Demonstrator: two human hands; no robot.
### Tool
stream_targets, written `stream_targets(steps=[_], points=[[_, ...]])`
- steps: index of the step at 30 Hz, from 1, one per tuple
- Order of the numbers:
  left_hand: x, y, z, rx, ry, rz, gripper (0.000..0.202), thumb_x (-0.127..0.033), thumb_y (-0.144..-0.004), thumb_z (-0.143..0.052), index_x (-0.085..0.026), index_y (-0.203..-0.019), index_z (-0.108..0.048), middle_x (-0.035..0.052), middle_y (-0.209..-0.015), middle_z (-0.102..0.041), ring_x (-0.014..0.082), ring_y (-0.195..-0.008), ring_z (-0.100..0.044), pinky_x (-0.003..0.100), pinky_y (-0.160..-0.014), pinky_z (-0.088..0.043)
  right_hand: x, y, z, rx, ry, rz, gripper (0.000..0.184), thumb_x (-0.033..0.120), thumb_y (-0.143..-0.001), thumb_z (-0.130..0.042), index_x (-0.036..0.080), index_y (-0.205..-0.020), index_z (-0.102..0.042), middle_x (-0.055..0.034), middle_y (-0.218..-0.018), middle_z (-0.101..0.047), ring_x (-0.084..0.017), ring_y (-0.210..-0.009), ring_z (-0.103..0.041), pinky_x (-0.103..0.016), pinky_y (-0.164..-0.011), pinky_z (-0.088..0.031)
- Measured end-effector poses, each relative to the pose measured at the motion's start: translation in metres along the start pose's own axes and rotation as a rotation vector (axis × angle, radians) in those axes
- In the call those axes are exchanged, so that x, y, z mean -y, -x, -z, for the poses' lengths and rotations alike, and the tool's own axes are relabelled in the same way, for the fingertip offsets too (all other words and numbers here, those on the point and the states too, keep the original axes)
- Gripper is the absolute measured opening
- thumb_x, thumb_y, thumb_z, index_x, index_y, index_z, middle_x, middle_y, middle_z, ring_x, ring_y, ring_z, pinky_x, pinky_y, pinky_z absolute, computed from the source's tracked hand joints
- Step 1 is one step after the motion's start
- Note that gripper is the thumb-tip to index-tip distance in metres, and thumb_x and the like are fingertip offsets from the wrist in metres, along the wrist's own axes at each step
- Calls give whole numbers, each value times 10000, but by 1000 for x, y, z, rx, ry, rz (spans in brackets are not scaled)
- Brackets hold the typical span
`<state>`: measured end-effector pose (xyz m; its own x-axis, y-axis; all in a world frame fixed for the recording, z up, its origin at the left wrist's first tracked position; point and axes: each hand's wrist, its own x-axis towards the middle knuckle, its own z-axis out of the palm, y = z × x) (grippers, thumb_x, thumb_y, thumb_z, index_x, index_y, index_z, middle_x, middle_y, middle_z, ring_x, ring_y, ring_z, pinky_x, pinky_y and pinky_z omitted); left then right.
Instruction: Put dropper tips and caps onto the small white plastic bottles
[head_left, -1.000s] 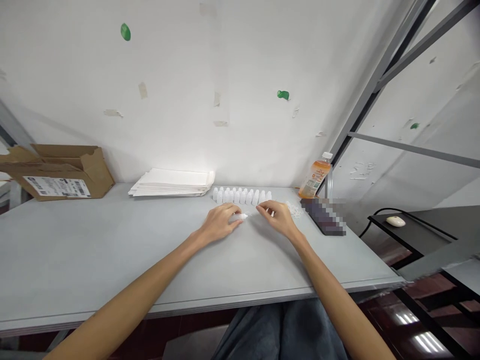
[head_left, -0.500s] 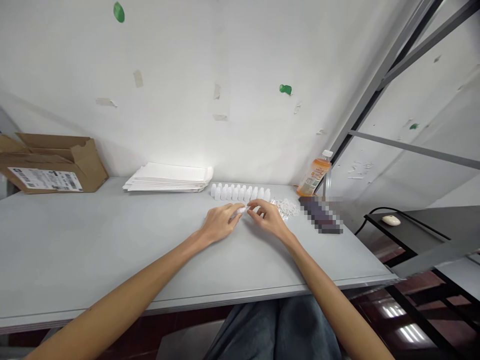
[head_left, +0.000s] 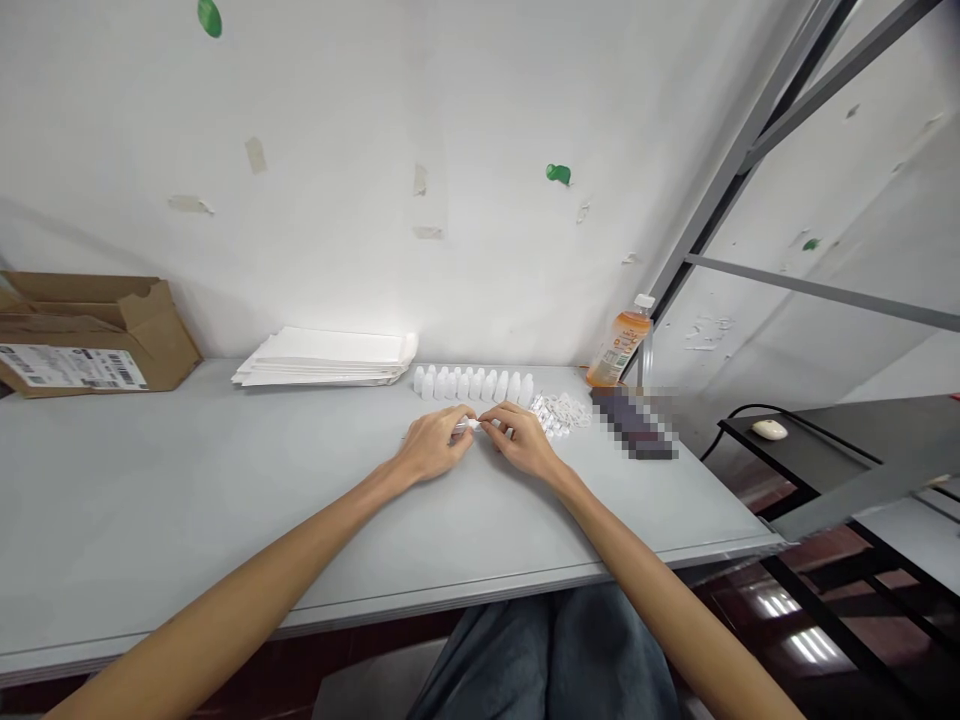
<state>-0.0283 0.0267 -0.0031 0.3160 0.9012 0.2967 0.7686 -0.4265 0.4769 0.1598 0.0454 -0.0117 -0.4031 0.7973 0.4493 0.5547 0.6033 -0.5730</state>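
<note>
1 second ago the right hand (head_left: pixel 525 445) lay apart from the left hand (head_left: pixel 433 450), its fingers beside the pile of small white pieces (head_left: pixel 561 410). Now it has moved left, away from the pile, and the fingertips of the 2 hands meet on the small white bottle (head_left: pixel 465 426) held by the left hand.

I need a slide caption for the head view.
Left hand and right hand pinch a white bottle at a grey table, near a bottle row.
</note>
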Motion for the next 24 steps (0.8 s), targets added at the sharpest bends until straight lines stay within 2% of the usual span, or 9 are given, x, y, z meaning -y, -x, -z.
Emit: stream_targets(steps=[8, 14, 19, 24], points=[[-3, 1, -5, 72, -66, -15, 298, -324, -905, -387, -257, -1113, -590, 14, -968, -719, 209, -839, -658, 296, -687, -417, 0, 3, -6, -3, 222, 38, 117, 143, -818, -495, 168, -758, -592, -23, -762, -601, -117, -592, -507, -240, -561, -324], [-10, 4, 0, 88, -119, -57, 306, -302, -916, -358, -222, -1067, -613, 33, -1026, -700, 214, -856, -644, 306, -690, -410, 2, 3, -11, 64, 409, 29, 137, 171, -826, -459, 160, -784, -589, -31, -743, -585, -120, -558, -429, -248, -518, -216], [-17, 3, 5, 60, -203, -61, 317, -282, -924, -343, -202, -1013, -637, 43, -996, -693, 205, -819, -632, 298, -633, -371, 1, 2, -12, 12, 444, 47, 148, 198, -833, -462, 164, -763, -588, -22, -743, -579, -108, -548, -405, -244, -509, -197], [-19, 2, 7, 40, -187, -46, 319, -288, -928, -347, -201, -1005, -644, 34, -973, -693, 198, -796, -626, 295, -620, -360, 1, 2, -14, -72, 441, 25, 160, 216, -835, -471, 167, -743, -593, -18, -757, -575, -99, -555, -407, -234, -500, -199]])
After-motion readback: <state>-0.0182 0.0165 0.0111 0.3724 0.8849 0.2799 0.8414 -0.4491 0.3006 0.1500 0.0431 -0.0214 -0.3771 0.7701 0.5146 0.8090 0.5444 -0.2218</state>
